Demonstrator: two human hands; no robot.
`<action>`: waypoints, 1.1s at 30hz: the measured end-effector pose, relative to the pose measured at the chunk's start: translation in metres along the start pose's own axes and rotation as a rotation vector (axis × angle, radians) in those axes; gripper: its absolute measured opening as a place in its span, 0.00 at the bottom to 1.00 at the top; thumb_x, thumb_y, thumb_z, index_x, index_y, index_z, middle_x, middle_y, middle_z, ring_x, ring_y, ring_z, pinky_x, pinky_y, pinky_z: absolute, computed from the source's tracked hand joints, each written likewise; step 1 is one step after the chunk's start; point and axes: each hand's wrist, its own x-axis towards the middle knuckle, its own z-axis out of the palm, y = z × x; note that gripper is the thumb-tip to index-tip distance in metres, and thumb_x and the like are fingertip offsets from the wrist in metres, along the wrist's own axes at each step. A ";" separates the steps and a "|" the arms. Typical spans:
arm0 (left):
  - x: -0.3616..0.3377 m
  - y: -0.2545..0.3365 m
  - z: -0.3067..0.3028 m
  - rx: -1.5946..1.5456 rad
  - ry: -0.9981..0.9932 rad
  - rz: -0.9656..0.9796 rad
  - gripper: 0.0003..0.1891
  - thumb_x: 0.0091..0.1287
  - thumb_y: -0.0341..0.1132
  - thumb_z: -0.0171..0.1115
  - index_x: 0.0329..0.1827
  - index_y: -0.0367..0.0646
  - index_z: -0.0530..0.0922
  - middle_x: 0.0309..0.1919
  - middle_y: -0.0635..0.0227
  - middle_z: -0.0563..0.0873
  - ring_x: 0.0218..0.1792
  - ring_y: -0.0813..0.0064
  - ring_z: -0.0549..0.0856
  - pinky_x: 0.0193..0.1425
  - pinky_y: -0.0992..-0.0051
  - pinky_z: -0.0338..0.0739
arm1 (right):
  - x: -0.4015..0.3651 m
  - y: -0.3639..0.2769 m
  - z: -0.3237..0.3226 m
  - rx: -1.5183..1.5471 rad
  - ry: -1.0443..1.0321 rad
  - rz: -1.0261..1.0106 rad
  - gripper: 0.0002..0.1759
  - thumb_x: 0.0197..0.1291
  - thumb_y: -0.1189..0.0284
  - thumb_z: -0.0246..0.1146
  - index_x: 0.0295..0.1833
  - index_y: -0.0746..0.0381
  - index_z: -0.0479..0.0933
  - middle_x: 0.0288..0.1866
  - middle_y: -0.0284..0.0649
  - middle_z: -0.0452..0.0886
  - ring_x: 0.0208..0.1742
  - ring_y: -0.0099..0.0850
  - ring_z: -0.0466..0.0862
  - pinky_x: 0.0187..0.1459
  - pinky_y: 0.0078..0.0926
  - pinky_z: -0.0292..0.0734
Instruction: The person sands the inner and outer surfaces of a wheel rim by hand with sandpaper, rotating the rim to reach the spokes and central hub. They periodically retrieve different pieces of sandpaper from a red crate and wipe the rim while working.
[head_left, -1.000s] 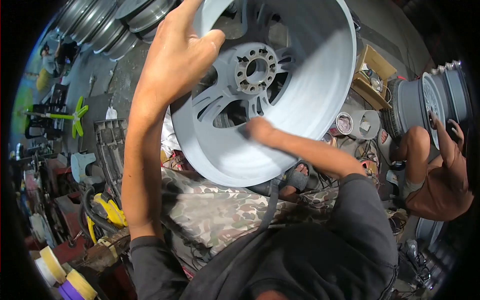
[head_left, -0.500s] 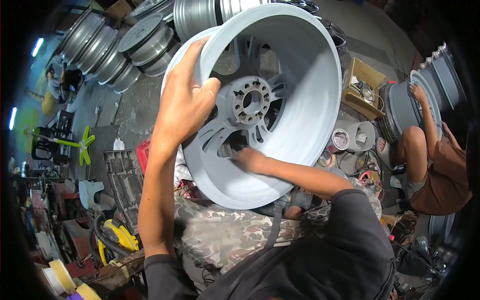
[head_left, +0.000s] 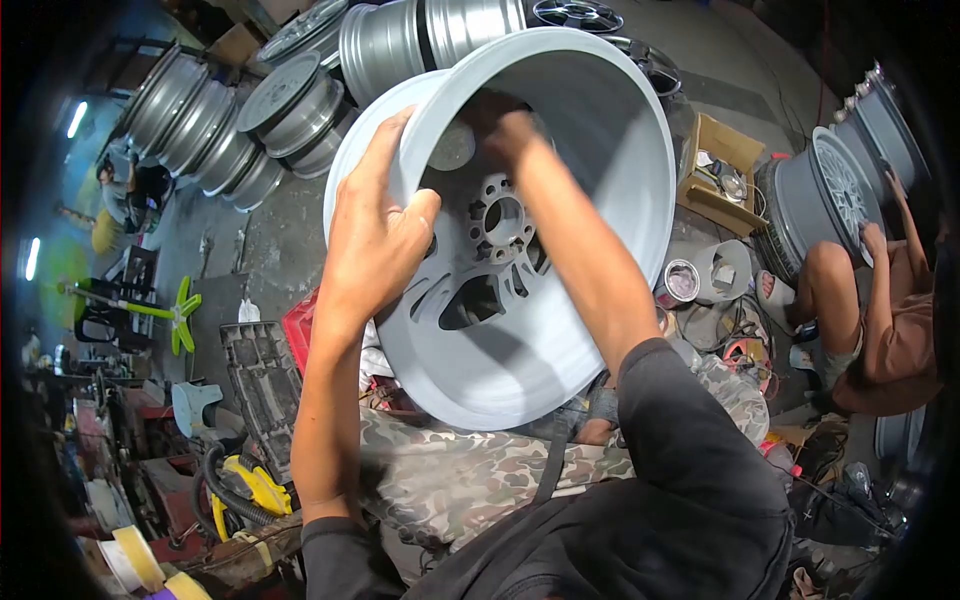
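Note:
A light grey car wheel rim (head_left: 620, 190) stands tilted in front of my lap, its open barrel facing me and its spokes and hub at the far end. My left hand (head_left: 378, 220) is closed over the barrel's left edge, thumb on the near side and fingers stretched along the outside. My right hand (head_left: 505, 130) reaches into the barrel near the upper spokes. Motion and shadow smear its fingers, so whether it holds anything cannot be made out. Camouflage cloth (head_left: 480, 460) covers my legs below the wheel rim.
More wheel rims (head_left: 380, 50) stand at the back and left. On the right are a cardboard box (head_left: 715, 205) with small items, a bucket (head_left: 722, 270) and an open can (head_left: 680, 282). A co-worker (head_left: 880, 300) sits far right, hands at another wheel rim (head_left: 845, 185).
My right hand has moved from the lower spokes up and away to the upper part inside the barrel. My left hand keeps its hold. The co-worker's hands have shifted on the other wheel rim.

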 end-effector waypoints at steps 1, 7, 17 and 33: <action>0.000 0.003 -0.001 -0.049 -0.012 -0.031 0.32 0.56 0.22 0.52 0.69 0.35 0.72 0.52 0.46 0.85 0.52 0.59 0.85 0.57 0.69 0.78 | 0.007 -0.018 -0.008 0.771 0.242 0.404 0.23 0.70 0.67 0.62 0.66 0.67 0.75 0.58 0.44 0.84 0.59 0.35 0.84 0.63 0.31 0.78; 0.001 0.002 -0.004 -0.037 -0.045 -0.121 0.34 0.55 0.23 0.53 0.71 0.35 0.71 0.54 0.52 0.83 0.53 0.66 0.83 0.60 0.72 0.75 | 0.018 0.010 0.000 -0.025 0.236 0.452 0.17 0.66 0.67 0.66 0.55 0.66 0.83 0.49 0.41 0.86 0.41 0.28 0.83 0.43 0.33 0.81; 0.001 -0.002 -0.005 0.009 -0.051 -0.077 0.36 0.54 0.24 0.54 0.72 0.34 0.70 0.56 0.57 0.82 0.55 0.71 0.81 0.63 0.76 0.72 | 0.030 0.074 -0.100 0.553 0.783 0.751 0.12 0.67 0.70 0.56 0.48 0.62 0.81 0.44 0.47 0.83 0.33 0.40 0.80 0.31 0.41 0.73; 0.002 -0.013 -0.010 0.099 -0.028 -0.069 0.30 0.63 0.23 0.59 0.71 0.36 0.70 0.55 0.53 0.85 0.54 0.70 0.84 0.62 0.74 0.75 | -0.271 -0.026 0.078 -0.495 -0.706 0.190 0.31 0.54 0.83 0.59 0.67 0.64 0.75 0.53 0.56 0.84 0.48 0.50 0.87 0.53 0.45 0.84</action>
